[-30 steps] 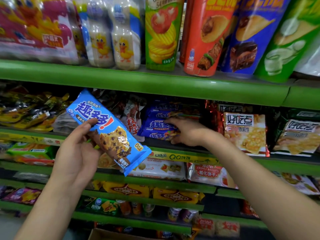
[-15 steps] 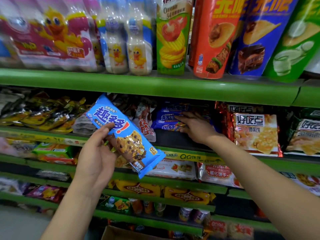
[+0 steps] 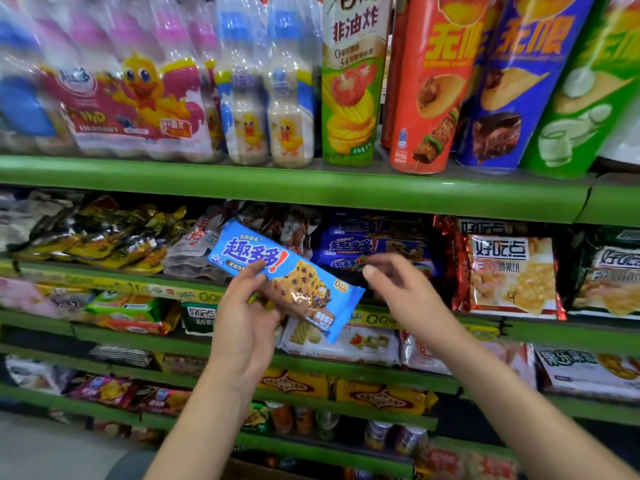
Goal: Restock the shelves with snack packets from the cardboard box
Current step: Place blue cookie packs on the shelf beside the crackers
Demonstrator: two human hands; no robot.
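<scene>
My left hand (image 3: 242, 317) grips a light-blue cookie packet (image 3: 294, 275) printed with chocolate-chip cookies, held tilted in front of the middle green shelf (image 3: 194, 292). My right hand (image 3: 398, 289) hovers just right of the packet with loosely curled fingers and holds nothing. Behind it, a stack of dark-blue cookie packets (image 3: 374, 245) of the same brand lies on that shelf. A sliver of the cardboard box (image 3: 242, 471) shows at the bottom edge.
The top shelf (image 3: 311, 187) carries bottled drink packs (image 3: 138, 98) and tall chip cans (image 3: 433, 81). Yellow cracker bags (image 3: 509, 275) sit right of the blue stack, dark and yellow packets (image 3: 104, 233) to its left. Lower shelves hold several biscuit packets.
My right hand has come off the dark-blue stack on the shelf and drawn back toward the held packet. My left hand has carried the packet rightward, closer to the stack.
</scene>
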